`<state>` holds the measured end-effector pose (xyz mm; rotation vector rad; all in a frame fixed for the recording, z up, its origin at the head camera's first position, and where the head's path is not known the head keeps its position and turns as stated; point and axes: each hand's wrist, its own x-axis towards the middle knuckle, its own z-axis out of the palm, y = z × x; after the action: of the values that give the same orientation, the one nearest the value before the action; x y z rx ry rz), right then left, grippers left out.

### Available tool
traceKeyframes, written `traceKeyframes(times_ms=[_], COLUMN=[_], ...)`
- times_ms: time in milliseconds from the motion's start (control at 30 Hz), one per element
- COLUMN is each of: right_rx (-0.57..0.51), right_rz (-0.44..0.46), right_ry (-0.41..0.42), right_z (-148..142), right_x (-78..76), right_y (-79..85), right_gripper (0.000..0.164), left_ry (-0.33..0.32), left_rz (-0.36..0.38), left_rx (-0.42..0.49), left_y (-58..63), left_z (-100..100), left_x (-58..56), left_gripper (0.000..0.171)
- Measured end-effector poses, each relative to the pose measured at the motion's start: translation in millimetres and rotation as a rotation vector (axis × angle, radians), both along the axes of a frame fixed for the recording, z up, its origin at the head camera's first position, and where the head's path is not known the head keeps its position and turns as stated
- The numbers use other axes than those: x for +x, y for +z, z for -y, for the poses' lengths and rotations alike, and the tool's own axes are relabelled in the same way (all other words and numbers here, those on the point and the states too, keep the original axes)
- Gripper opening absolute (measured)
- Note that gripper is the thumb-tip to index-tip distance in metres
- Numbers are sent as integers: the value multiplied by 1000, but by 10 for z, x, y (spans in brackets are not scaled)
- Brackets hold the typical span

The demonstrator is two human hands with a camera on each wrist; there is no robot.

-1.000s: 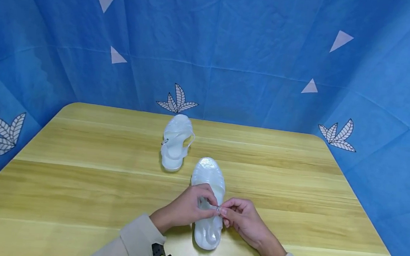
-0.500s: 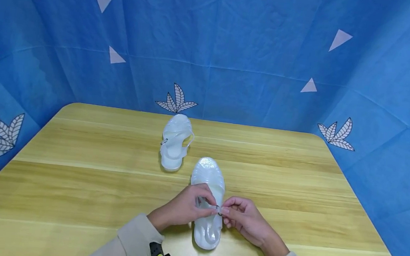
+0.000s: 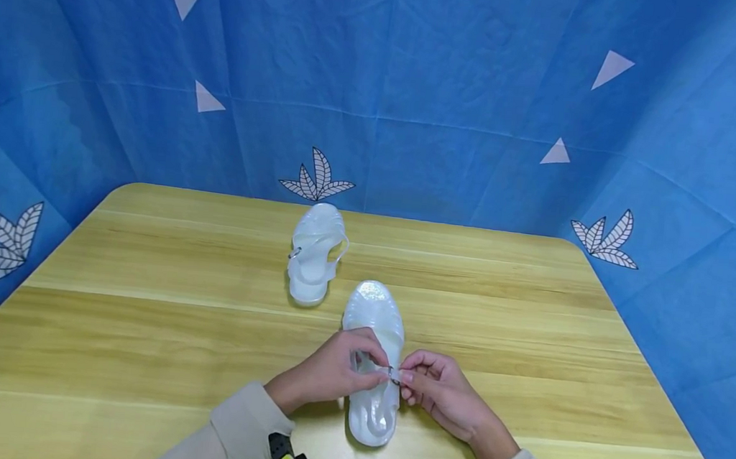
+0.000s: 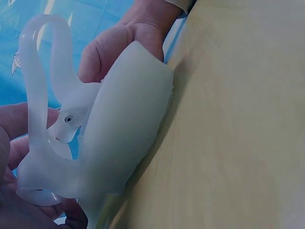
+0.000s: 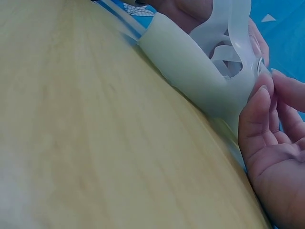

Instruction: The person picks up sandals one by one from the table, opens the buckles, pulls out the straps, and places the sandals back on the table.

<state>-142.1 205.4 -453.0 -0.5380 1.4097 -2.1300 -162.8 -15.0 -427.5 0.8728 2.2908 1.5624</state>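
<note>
A pearly white jelly sandal [image 3: 371, 309] lies on the table with its toe pointing away from me. My left hand [image 3: 340, 371] reaches over its left side, thumb and forefinger pinching the ankle strap by the small metal buckle [image 5: 259, 66]. From the right, my right hand [image 3: 445, 398] pinches the strap's end just beyond the buckle. The two sets of fingertips almost meet over the sandal's right edge. In the left wrist view the heel [image 4: 128, 109] stands close up, with a metal rivet [image 4: 69, 119] on the side strap. Fingers partly cover the buckle.
A matching white sandal [image 3: 308, 290] lies farther back and slightly left, its buckle on the left side. Around both spreads the wood-grain table [image 3: 170, 351]. A blue patterned cloth [image 3: 458, 71] hangs behind the table's far edge and at its sides.
The right fingertips have shifted slightly right from the left ones, and more of the buckle shows between them. The left hand and both sandals stay nearly in place.
</note>
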Motion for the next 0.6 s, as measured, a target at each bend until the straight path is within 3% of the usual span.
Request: traceKeyframes(times_ms=[600], right_rx=[22], right_rz=[15], right_ry=[-66], right_z=[40], right_x=[12], right_y=[-2], right_gripper=[16], left_ry=[-3], left_rz=[-11], left_rx=[9], left_y=[3], left_z=[-23], left_x=[12], left_gripper=[7])
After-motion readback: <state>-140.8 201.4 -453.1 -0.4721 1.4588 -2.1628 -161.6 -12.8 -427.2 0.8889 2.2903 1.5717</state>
